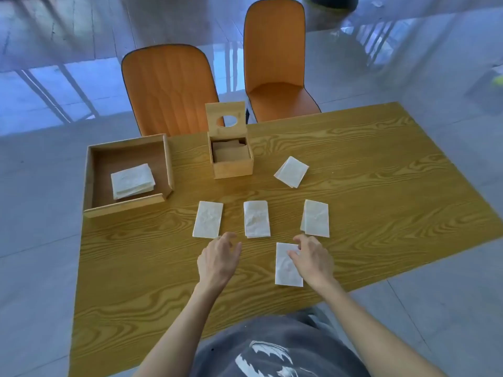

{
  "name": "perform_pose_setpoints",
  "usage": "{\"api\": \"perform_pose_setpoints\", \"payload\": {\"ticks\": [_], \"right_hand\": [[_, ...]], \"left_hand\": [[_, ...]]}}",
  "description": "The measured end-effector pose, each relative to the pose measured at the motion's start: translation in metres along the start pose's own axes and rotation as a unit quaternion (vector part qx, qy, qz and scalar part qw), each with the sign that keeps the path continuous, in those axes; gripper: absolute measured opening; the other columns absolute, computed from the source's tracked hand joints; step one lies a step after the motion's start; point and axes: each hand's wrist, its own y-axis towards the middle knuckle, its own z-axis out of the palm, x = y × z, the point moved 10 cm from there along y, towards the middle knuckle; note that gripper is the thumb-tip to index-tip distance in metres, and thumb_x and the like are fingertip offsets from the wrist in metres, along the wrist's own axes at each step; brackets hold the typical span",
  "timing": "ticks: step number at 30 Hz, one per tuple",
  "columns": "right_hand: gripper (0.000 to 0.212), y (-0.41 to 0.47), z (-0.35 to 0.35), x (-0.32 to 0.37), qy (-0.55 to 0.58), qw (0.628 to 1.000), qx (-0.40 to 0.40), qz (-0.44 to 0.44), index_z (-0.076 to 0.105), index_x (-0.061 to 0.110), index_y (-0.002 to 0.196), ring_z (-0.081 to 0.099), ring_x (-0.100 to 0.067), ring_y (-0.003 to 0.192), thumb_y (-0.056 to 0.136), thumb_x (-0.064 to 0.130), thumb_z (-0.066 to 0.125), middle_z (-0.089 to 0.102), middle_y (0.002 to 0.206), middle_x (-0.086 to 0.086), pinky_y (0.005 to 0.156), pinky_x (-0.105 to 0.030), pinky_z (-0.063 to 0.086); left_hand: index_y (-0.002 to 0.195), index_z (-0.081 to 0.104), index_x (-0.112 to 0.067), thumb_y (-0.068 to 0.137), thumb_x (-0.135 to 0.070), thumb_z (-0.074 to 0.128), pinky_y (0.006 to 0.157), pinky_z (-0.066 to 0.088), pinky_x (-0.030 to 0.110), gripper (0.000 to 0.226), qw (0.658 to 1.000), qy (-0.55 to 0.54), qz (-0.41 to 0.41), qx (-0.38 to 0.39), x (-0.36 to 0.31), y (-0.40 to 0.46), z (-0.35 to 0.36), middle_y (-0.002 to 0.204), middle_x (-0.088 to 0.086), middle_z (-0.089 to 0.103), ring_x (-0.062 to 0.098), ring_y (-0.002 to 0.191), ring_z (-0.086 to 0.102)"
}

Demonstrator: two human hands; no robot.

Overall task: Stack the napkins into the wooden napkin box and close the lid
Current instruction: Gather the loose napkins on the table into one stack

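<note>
The wooden napkin box [232, 168] stands at the table's far middle, its lid [226, 118] with a round hole raised upright; some napkins lie inside. Several folded white napkins lie loose on the table: three in a row [207, 219] [256, 219] [315, 218], one tilted farther back [291, 171], and one nearest me [285, 268]. My right hand [313, 258] rests its fingers on the upper right of that nearest napkin. My left hand [219, 258] hovers with fingers apart just below the row, holding nothing.
A shallow wooden tray [89, 170] at the far left holds a stack of napkins [132, 180]. Two orange chairs [168, 88] [275, 58] stand beyond the table's far edge. The wood-grain table [381, 186] extends to the right.
</note>
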Motion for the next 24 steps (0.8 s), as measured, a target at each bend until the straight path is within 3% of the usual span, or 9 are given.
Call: {"api": "perform_pose_setpoints", "payload": {"ticks": [3,9,12,16,19,24], "right_hand": [[0.047,-0.002,0.006,0.0,-0.03,0.999,0.016,0.009,0.052,0.021,0.135,0.065,-0.024,0.099,0.091,0.037,0.062,0.056,0.126,-0.006,0.062,-0.029,0.045],[0.042,0.005,0.011,-0.004,-0.027,0.999,0.03,0.014,0.058,0.02,0.121,0.057,-0.024,0.106,0.086,0.038,0.069,0.05,0.122,-0.007,0.064,-0.029,0.047],[0.034,0.01,0.01,0.002,-0.029,0.999,0.031,-0.01,0.059,0.02,0.11,0.054,-0.024,0.109,0.084,0.038,0.07,0.054,0.119,-0.006,0.073,-0.029,0.047],[0.043,0.013,0.013,0.008,-0.01,0.998,0.041,-0.039,0.054,0.019,0.121,0.057,-0.024,0.112,0.085,0.033,0.071,0.063,0.119,-0.003,0.091,-0.036,0.048],[0.035,0.017,0.021,0.011,-0.004,0.995,0.092,-0.047,0.064,0.02,0.118,0.06,-0.022,0.112,0.086,0.033,0.068,0.067,0.119,-0.002,0.09,-0.036,0.048],[0.018,0.017,0.03,0.041,0.169,0.957,0.217,-0.095,0.072,0.022,0.1,0.064,-0.014,0.091,0.084,0.031,0.072,0.072,0.096,0.004,0.079,-0.034,0.052]], "left_hand": [[0.121,0.062,-0.028,0.094,-0.045,0.053,0.065,0.049,0.029,0.033,1.0,-0.018,-0.018,-0.017,0.009,-0.001,0.0,0.103,-0.01,0.071,0.016,0.091,0.068],[0.119,0.063,-0.03,0.093,-0.044,0.056,0.073,0.056,0.032,0.031,0.995,-0.075,-0.01,0.058,-0.001,-0.01,0.033,0.103,-0.011,0.072,0.013,0.09,0.069],[0.12,0.063,-0.028,0.092,-0.042,0.06,0.077,0.058,0.032,0.032,0.987,-0.123,0.011,0.104,-0.01,-0.015,0.048,0.105,-0.009,0.073,0.009,0.088,0.069],[0.124,0.061,-0.028,0.09,-0.041,0.064,0.081,0.059,0.032,0.037,0.976,-0.165,0.02,0.14,-0.015,-0.015,0.059,0.108,-0.007,0.072,0.008,0.089,0.07],[0.129,0.059,-0.027,0.088,-0.042,0.067,0.082,0.059,0.031,0.044,0.969,-0.193,0.022,0.151,-0.018,-0.015,0.063,0.109,-0.006,0.071,0.007,0.09,0.069],[0.129,0.058,-0.023,0.083,-0.044,0.072,0.09,0.053,0.03,0.053,0.955,-0.256,0.028,0.148,-0.018,-0.012,0.062,0.118,-0.006,0.063,0.01,0.105,0.06]]}}
